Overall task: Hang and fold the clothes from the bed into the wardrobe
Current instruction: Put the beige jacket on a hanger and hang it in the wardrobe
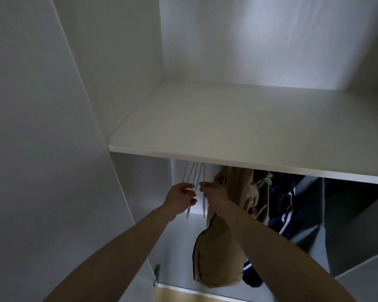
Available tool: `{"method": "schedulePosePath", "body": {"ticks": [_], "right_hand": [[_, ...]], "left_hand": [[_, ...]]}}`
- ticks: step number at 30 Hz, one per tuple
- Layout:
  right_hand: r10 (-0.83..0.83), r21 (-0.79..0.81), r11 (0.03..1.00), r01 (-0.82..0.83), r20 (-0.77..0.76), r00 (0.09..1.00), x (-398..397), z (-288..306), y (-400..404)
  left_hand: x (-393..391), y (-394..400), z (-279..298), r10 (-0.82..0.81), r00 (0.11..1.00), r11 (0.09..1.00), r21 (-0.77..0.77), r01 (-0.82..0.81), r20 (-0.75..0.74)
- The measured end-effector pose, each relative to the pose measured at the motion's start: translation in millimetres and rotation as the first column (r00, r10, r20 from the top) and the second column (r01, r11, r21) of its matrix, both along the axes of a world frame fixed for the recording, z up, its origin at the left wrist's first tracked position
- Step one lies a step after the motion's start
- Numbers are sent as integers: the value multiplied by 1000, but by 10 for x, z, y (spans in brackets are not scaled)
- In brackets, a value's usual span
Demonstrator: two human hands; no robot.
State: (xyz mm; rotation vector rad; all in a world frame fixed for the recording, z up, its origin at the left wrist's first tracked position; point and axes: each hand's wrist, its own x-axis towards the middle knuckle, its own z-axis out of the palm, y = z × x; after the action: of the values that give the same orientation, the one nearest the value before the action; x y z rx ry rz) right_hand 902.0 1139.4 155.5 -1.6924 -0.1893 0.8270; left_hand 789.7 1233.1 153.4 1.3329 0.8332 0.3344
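Several white hangers (193,177) hang under the wardrobe shelf (238,125), at the left end of the hanging space. My left hand (180,197) reaches up to them, its fingers curled round one hanger's lower part. My right hand (214,191) is beside it, pinching another white hanger. To the right of my right hand hangs a tan garment (220,256), and further right a dark navy garment with white stripes (286,205). The rail itself is hidden behind the shelf edge.
The open white wardrobe door (42,127) stands at the left, with a metal hinge (156,273) low down. A grey panel (347,225) lies at the right. Light wood floor (183,296) shows at the bottom.
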Motion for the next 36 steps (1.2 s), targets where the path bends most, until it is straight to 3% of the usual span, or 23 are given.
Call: {"method": "schedulePosePath", "body": {"ticks": [7,10,13,16,17,19,21,23,27,33,36], "right_hand": [[-95,112,990,89,56,994,41,29,-180],[-110,132,987,95,110,988,49,110,-387],[-99,115,990,80,177,979,-3,188,-669],[-47,95,995,28,207,977,-76,245,-1004],[-21,65,998,7,228,973,-94,260,-1138],[42,-4,999,-43,268,962,-125,294,-1419],[105,-56,994,-92,310,945,-172,340,-1732],[152,-113,987,-118,365,919,-225,383,-2053],[171,-193,975,-108,348,922,-433,405,-2607],[81,-257,966,2,312,947,-978,410,-3238],[57,-324,945,46,301,952,-1347,357,-3507]], "left_hand": [[15,29,13,70,997,994,-83,-66,43],[33,23,-5,61,998,997,-47,-59,33],[9,5,-31,29,999,998,50,-27,-25],[-63,-64,-36,-2,979,937,341,73,-204],[-106,-100,-59,8,976,925,373,77,-219],[-211,-219,-126,25,984,944,328,35,-178],[-345,-405,-196,41,997,988,148,-32,-61],[-475,-594,-321,0,999,991,133,4,-36],[-534,-903,-447,-207,959,890,368,267,-194],[-266,-1196,-355,-295,944,804,496,328,-145],[-214,-1312,-433,-402,875,572,673,469,-268]]}}
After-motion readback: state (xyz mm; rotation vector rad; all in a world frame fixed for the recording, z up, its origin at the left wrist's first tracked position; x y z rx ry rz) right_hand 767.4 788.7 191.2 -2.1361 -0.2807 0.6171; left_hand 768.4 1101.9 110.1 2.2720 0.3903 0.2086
